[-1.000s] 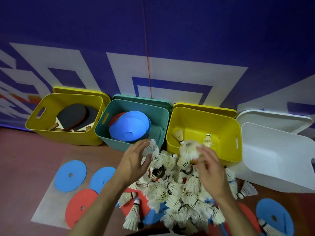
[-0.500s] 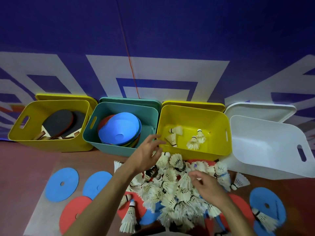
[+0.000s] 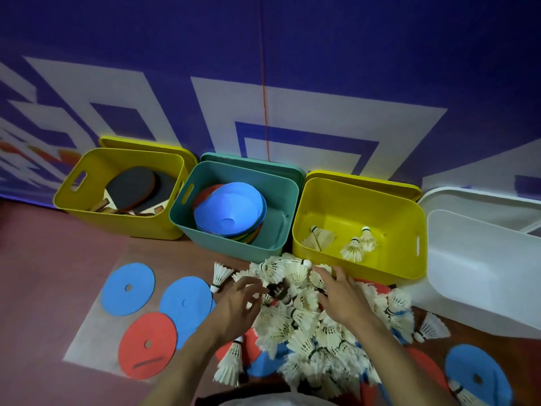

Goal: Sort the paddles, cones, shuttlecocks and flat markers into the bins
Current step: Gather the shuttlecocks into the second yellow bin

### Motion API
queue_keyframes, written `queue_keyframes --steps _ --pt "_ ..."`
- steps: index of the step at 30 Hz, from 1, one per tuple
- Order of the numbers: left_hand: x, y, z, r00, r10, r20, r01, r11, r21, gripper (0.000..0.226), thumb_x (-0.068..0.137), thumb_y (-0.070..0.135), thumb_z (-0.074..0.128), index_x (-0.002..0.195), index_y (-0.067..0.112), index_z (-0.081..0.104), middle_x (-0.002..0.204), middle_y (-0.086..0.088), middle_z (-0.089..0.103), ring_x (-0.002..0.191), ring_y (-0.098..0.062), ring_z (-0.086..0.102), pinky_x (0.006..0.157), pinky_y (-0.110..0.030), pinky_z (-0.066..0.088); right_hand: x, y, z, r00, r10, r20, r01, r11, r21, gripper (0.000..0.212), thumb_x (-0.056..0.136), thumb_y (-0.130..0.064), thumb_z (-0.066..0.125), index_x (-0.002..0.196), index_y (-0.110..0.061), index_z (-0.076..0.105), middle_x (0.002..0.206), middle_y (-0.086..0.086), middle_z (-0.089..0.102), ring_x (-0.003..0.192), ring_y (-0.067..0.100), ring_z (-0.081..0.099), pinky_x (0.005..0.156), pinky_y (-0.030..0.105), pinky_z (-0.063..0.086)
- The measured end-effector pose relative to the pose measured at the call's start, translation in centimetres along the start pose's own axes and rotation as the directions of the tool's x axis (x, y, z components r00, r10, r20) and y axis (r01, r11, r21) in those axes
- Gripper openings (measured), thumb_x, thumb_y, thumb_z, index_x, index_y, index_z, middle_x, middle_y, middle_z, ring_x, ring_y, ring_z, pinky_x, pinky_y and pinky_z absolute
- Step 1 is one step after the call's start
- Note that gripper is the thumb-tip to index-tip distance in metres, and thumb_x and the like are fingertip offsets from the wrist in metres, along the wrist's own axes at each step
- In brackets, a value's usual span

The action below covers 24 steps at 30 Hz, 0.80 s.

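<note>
A big pile of white shuttlecocks (image 3: 307, 332) lies on the floor in front of the bins. My left hand (image 3: 240, 303) reaches into its left side with curled, blurred fingers; whether they hold one is unclear. My right hand (image 3: 342, 297) rests on top of the pile with fingers spread. Three shuttlecocks (image 3: 354, 249) lie in the right yellow bin (image 3: 351, 268). The teal bin (image 3: 228, 244) holds stacked cones (image 3: 231, 212), and the left yellow bin (image 3: 117, 224) holds paddles (image 3: 131, 186). Flat markers lie on the floor: blue (image 3: 128, 288), blue (image 3: 186, 303), red (image 3: 147, 344).
A white bin (image 3: 483, 288) stands at the far right with nothing visible inside. Another blue marker (image 3: 474, 373) lies at bottom right, and more markers are partly buried under the pile. Loose shuttlecocks (image 3: 430, 328) lie around. A purple and white wall runs behind the bins.
My left hand has drawn back from the yellow bin's rim down onto the pile. My right hand has moved up across the pile toward that bin.
</note>
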State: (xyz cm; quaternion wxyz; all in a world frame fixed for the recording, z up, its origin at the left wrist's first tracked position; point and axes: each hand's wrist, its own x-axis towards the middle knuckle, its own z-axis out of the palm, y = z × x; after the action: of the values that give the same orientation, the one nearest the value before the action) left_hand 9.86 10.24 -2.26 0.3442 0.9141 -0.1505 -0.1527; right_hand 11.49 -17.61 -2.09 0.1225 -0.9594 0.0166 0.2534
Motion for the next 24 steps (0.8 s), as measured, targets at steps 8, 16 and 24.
queue_keyframes --steps 8,16,24 --pt "1.1 1.4 0.1 0.997 0.078 0.011 -0.078 0.997 -0.025 0.03 0.098 0.033 0.048 0.124 0.03 0.062 0.132 0.01 0.049 0.09 0.001 0.061 0.08 -0.013 0.046 -0.9 0.3 -1.5 0.956 -0.025 -0.291 0.036 0.999 0.033 0.019 0.098 -0.039 0.054 0.109 -0.031 0.068 0.103 -0.008 0.068 0.081 0.014 0.063 0.065 0.028 0.043" --pt "4.0 5.9 1.7 0.985 0.158 0.072 -0.147 0.979 -0.138 0.084 0.081 0.068 0.064 0.15 0.039 0.027 0.144 0.012 0.039 0.116 -0.004 0.051 0.094 -0.024 0.047 -6.3 1.0 -4.7 0.946 0.147 -0.288 0.1 0.714 0.693 0.005 0.09 -0.05 0.065 0.094 -0.048 0.065 0.094 -0.023 0.069 0.1 0.004 0.065 0.083 0.031 0.055" --pt "6.3 9.1 3.3 0.962 0.273 0.033 -0.274 0.96 0.048 0.055 0.089 0.066 0.052 0.126 0.024 0.054 0.094 0.0 0.071 0.083 -0.018 0.065 0.068 -0.038 0.052 -8.7 2.5 -4.8 0.889 0.319 -0.328 0.073 0.609 0.79 0.036 0.09 -0.049 0.065 0.119 -0.029 0.068 0.106 -0.018 0.066 0.096 -0.009 0.061 0.069 0.0 0.042"
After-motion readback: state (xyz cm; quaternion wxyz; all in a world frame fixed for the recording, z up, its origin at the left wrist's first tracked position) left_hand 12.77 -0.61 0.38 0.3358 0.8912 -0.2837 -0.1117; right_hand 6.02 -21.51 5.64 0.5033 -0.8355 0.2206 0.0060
